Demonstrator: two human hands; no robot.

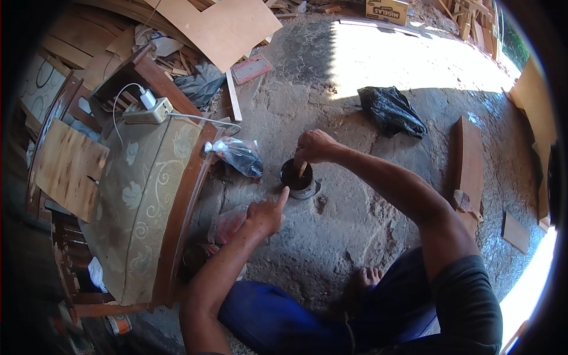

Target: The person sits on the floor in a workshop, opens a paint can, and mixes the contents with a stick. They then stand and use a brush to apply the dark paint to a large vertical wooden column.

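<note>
An open can [304,193] of dark liquid stands on the rough concrete floor. My right hand [316,144] is above it, gripping a wooden stick [302,170] whose lower end is inside the can. Just left of the can is my left hand [268,214], its index finger reaching to the rim and the other fingers curled; nothing shows in it. A knotted clear plastic bag [239,155] with dark contents lies left of the can, beside the cushioned wooden seat.
On the seat [164,177] sits a power strip [148,112] with a charger and cables. A black plastic bag [392,111] lies ahead. A brush [466,204] rests on a curved wooden piece [469,164] at right. Wood scraps and panels fill the upper left.
</note>
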